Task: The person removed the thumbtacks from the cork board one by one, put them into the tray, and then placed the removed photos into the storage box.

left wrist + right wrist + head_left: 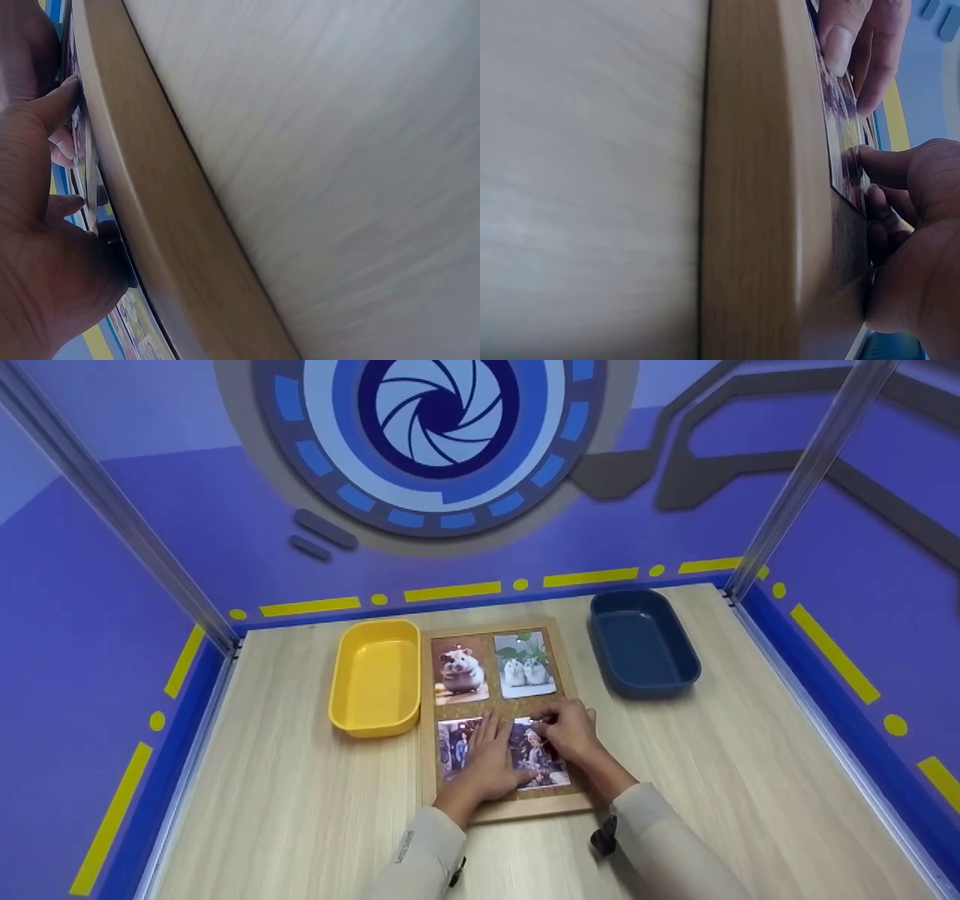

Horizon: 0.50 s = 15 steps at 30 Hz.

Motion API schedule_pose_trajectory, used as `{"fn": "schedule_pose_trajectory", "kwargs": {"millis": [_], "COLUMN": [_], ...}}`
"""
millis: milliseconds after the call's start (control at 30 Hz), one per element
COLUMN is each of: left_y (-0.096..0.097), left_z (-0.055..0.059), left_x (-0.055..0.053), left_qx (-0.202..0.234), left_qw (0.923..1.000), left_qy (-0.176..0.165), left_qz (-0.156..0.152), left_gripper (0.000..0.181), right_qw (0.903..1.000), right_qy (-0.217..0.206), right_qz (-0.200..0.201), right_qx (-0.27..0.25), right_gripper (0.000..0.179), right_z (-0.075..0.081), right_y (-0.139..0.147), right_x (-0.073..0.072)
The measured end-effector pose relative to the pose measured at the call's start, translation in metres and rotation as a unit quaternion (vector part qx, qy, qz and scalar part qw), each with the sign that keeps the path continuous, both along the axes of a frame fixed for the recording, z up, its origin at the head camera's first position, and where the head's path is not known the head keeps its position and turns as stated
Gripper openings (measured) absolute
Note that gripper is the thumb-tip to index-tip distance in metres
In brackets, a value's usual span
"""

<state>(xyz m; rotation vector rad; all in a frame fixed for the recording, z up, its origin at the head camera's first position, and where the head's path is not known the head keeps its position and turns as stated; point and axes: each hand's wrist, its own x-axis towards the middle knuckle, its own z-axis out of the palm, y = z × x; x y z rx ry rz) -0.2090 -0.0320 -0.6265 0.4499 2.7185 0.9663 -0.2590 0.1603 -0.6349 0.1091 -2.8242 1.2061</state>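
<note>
Clock read from the board's centre, 12 at the back wall (525,547).

Board (536,808): cork face in a light wooden frame, flat on the table (277,780). It carries 4 pictures: a hamster photo (460,671) at 11 o'clock, a two-hamster photo (525,667) at 1, a figure photo (454,744) at 8 and a costume photo (534,750) at 5.

Left hand (491,765): laid over the gap between the 2 lower photos, covering part of the figure photo. Fingers extended towards 12, released, gripping nothing; thumb spread towards 3, its tip on the costume photo.

Right hand (571,733): at the upper right part of the costume photo. Fingers bent inwards; thumb tip close against the photo's surface in the right wrist view. I cannot tell whether anything is pinched between them.

Costume photo: lies on the cork inside the frame, between the 2 hands, partly hidden by both.

Yellow tray (379,679): 10 o'clock, just beside the board. Dark blue tray (643,649): 2 o'clock, apart from the board. Both stand upright.

Pale sleeves (667,832) on both arms, reaching in from 6 o'clock.
</note>
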Motion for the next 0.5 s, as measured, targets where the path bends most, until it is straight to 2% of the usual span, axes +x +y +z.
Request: {"fn": "schedule_pose_trajectory", "kwargs": {"millis": [200,500], "left_y": [0.0005,-0.0004], "left_z": [-0.0001,-0.0010], "left_x": [-0.0008,-0.0025], "left_qx": [0.001,-0.009], "left_qw": [1.0000,0.9999], "left_qy": [-0.002,0.006], "left_qz": [0.000,-0.005], "left_gripper": [0.110,0.111], "right_qw": [0.9999,0.9999], "right_qy": [-0.003,-0.011], "right_qz": [0.008,-0.004], "right_qx": [0.006,0.010], "right_gripper": [0.005,0.004], "right_z": [0.0004,0.0009], "right_y": [0.0007,-0.0012], "right_x": [-0.0016,-0.0065]}}
